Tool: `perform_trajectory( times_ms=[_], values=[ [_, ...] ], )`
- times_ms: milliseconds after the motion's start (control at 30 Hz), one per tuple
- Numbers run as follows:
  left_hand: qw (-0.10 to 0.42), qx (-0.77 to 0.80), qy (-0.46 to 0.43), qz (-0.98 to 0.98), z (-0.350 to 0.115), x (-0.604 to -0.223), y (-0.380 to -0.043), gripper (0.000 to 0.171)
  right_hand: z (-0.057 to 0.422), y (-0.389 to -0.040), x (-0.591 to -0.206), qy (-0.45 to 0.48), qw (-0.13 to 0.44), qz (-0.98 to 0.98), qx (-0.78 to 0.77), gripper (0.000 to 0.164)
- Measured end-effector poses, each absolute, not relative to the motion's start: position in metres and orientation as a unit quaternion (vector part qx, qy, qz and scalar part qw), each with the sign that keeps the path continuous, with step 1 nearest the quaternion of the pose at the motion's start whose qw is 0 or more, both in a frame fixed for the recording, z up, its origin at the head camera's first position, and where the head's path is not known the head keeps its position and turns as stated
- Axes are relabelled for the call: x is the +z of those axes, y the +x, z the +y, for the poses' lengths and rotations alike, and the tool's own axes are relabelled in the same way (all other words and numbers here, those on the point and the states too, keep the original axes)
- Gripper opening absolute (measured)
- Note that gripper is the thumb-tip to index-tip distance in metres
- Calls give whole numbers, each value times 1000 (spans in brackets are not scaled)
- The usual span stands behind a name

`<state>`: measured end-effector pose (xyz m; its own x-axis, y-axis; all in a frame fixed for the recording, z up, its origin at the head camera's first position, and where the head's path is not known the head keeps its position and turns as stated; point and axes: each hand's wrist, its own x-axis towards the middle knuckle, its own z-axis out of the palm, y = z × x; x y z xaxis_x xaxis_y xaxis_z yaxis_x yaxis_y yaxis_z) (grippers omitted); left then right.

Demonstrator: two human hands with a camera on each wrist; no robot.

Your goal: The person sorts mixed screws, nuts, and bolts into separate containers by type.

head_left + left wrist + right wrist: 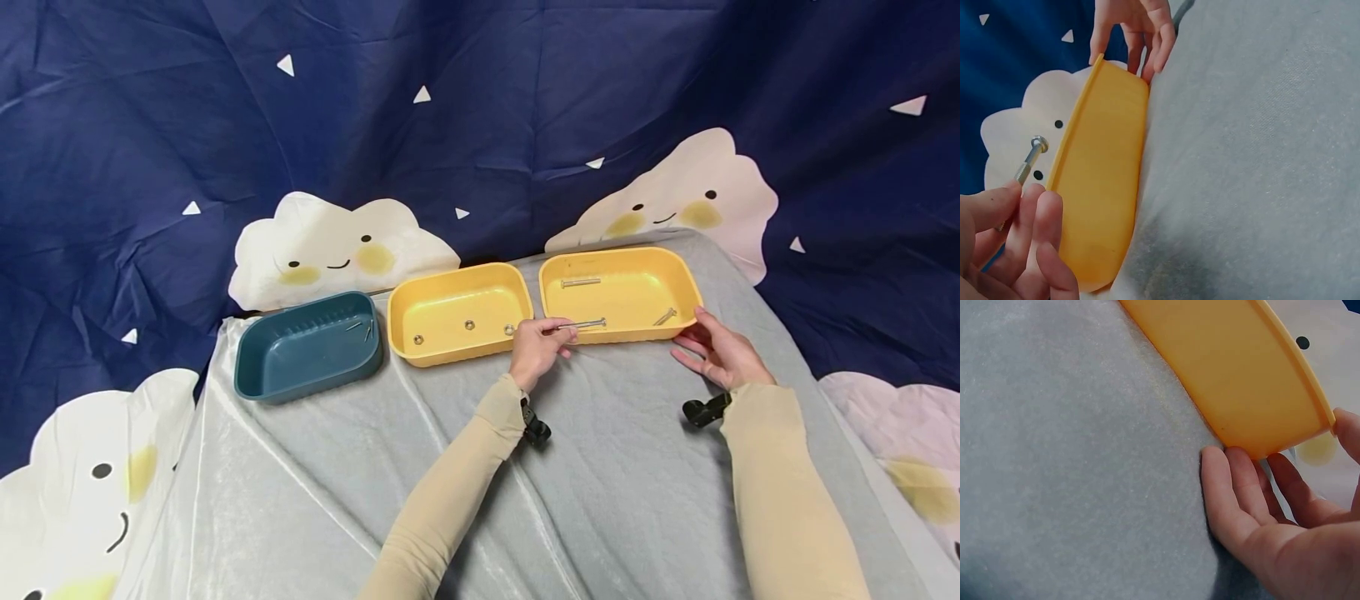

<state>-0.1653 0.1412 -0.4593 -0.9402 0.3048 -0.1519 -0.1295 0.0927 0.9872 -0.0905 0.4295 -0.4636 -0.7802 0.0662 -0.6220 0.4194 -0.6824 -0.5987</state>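
Note:
My left hand (534,353) pinches a long silver bolt (587,323) between thumb and fingers, over the front rim of the right yellow bin (622,336). In the left wrist view the head of the bolt (1038,144) points away from the fingertips. At the bin's front right corner, my right hand (723,352) holds on, thumb at the rim and fingers against the lower wall. Inside that bin lie another long bolt (581,282) at the back left and a bolt (665,317) at the right.
A middle yellow bin (457,356) contains three nuts, one of them the nut (469,325) near its centre. Left of it stands a dark teal bin (307,386) with small thin metal pieces (368,333). The bins sit along the back of a grey cloth (615,467), before a blue curtain.

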Motion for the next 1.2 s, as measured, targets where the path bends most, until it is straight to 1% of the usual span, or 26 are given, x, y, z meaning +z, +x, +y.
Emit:
perform_trajectory(
  times_ms=[400, 800, 1100, 1200],
  values=[
    [142, 654, 32, 742, 145, -462, -168, 9, 430, -90, -464, 311, 105, 382, -864, 32],
    [130, 617, 32, 776, 146, -462, -169, 7, 430, -90, -462, 309, 109, 384, -863, 35],
    [128, 599, 44, 789, 147, -462, -168, 8, 431, -89, -463, 309, 107, 384, -864, 29],
    [131, 592, 48, 794, 146, -462, -168, 12, 431, -89, -463, 309, 106, 383, -864, 29]
  ],
)
